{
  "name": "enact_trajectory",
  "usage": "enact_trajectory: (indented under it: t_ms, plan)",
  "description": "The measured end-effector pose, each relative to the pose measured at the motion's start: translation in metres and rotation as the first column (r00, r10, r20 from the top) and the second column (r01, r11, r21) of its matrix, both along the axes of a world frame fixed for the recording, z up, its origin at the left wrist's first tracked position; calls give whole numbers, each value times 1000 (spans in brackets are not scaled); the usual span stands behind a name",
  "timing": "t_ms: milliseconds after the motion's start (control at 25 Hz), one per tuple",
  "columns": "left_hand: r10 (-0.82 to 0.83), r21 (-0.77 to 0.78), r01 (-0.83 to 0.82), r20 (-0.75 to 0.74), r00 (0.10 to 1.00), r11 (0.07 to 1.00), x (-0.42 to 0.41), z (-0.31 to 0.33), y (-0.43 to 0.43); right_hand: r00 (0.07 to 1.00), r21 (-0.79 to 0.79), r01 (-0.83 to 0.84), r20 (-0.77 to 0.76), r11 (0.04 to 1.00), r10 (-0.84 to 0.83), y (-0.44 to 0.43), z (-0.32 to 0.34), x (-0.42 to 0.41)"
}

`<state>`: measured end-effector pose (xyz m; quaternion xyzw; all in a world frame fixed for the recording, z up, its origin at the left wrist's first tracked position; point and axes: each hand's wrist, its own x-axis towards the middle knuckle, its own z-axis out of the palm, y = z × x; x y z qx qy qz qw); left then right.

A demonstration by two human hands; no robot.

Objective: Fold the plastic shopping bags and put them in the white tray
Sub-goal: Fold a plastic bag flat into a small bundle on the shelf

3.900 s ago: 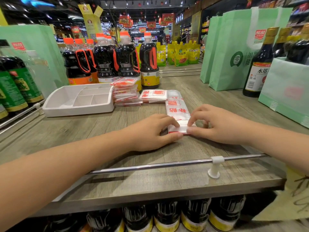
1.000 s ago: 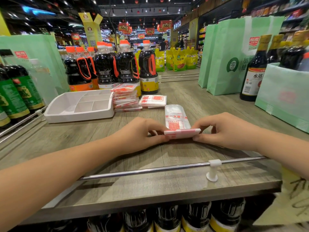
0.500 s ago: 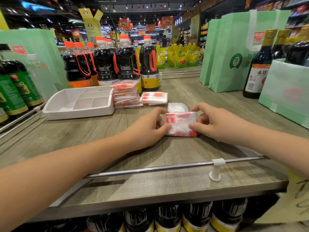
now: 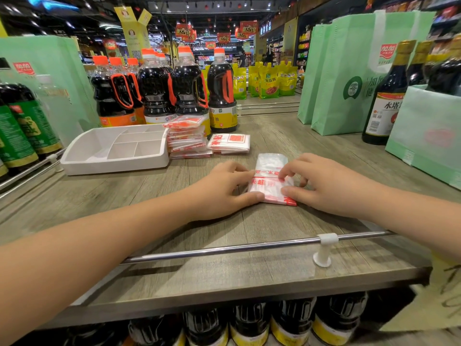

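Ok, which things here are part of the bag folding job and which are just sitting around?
Job: left hand, right hand, half-folded bag, stack of folded bags, white tray.
Just there: soy sauce bottles, green tote bags, metal rail.

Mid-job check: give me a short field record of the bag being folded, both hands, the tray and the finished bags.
bag in work: plastic bag, partly folded, lying on the wooden shelf
left hand: grips the bag's left edge
right hand: thumb and forefinger pinch its right side
white tray: no bags visible inside
folded bags: tall pile beside the tray, small stack to its right
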<state>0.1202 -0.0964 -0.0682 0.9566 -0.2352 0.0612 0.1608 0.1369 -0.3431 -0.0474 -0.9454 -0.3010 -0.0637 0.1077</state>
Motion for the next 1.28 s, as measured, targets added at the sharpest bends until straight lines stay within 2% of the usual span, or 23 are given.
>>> enact_trajectory:
  t_ms: [120,320,480,600,680,720,840,920,1080,1280]
  plan:
    - [-134,75,130,50,990,989,2,0,7,999,-24,-35,8,999,35,-2,1,-2]
    - [-215,239,171,172,961,956,-2,11,7,995,-103,-102,-29,989,99,-5,8,-9]
    - [-246,215,210,158,956,954,-18,15,11,985,-78,-172,-38,982,170,-14,9,-20]
    - [-231,213,187,206,951,959,-22,14,10,979,-81,-205,-29,975,203,-12,9,-23]
    - [-181,137,152,232,956,979,-22,13,8,979,29,-195,-51,980,197,-11,9,-22]
    - [-158,49,151,207,965,987,-21,13,7,980,93,-182,-65,979,189,-12,8,-22]
    - [-157,-211,161,33,987,964,-19,11,10,972,188,-153,-146,970,182,-14,7,-19]
    - [-155,-248,141,-39,987,958,-15,9,13,960,244,-140,-203,960,192,-15,6,-15]
    - [-135,-248,119,-46,990,961,-11,7,11,962,259,-129,-203,957,184,-14,5,-10]
    - [-83,-420,10,-156,984,907,-9,5,11,978,276,-65,-175,959,117,-8,4,-9]
